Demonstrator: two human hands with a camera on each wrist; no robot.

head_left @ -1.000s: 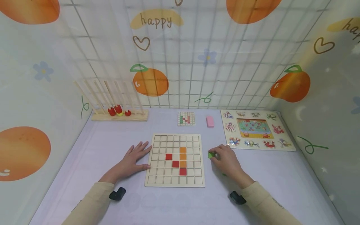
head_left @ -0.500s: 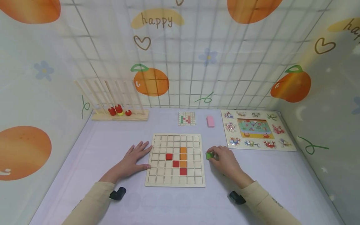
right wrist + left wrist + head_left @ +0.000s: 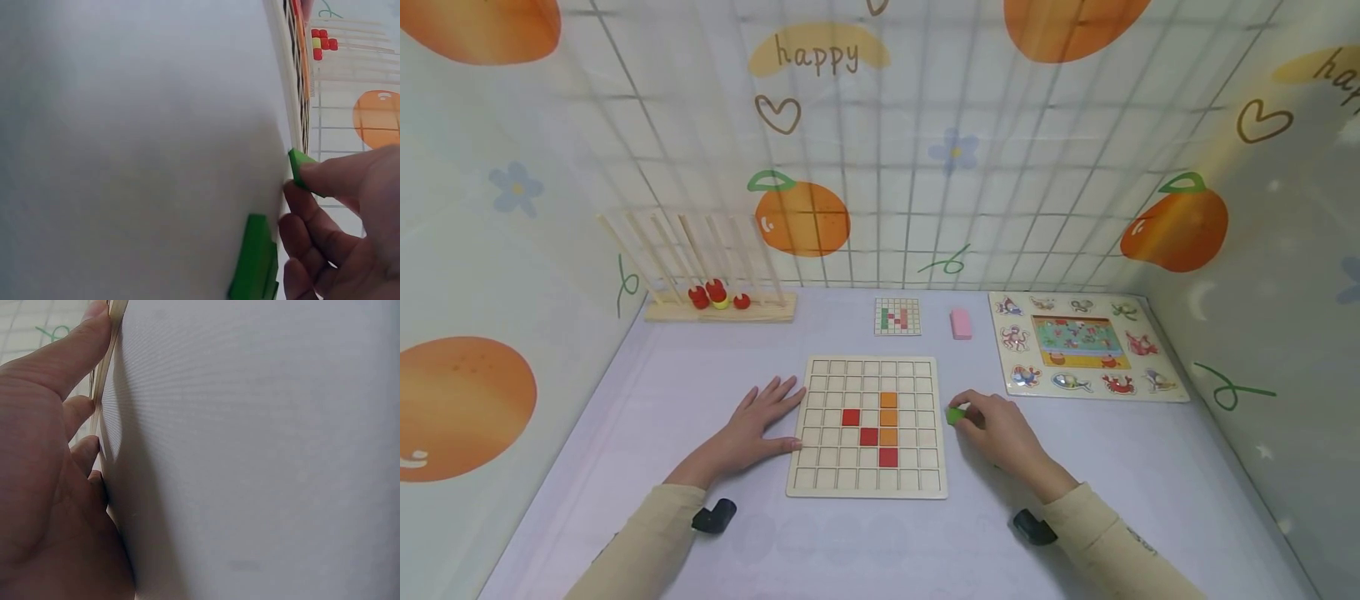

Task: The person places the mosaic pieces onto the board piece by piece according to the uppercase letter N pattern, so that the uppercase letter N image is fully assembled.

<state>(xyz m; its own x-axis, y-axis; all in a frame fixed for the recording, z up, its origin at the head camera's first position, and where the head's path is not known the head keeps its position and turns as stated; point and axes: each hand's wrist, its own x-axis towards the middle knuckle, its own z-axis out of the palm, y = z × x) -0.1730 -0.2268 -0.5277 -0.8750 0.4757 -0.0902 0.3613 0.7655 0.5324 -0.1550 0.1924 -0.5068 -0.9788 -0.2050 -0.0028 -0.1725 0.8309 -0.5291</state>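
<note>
A wooden grid board (image 3: 820, 479) lies in the middle of the table, with three red tiles (image 3: 868, 437) and three orange tiles (image 3: 888, 417) in its squares. My left hand (image 3: 748, 437) rests flat at its left edge, fingers spread, thumb and fingertips touching the rim. Just off the right edge, my right hand (image 3: 1000, 425) pinches a small green tile (image 3: 955, 415) between thumb and index finger. In the right wrist view, more green tiles (image 3: 253, 259) lie on the table under that hand; in the head view the hand covers them.
Behind the board lie a small pattern card (image 3: 897, 317) and a pink block (image 3: 961, 324). A wooden peg rack (image 3: 722, 312) with red and yellow beads stands back left. A sea-animal puzzle board (image 3: 1138, 383) lies back right, close to the right hand.
The green tile has shifted slightly left, closer to the board, and turned between my right fingers. My left hand and the tiles on the board have stayed put.
</note>
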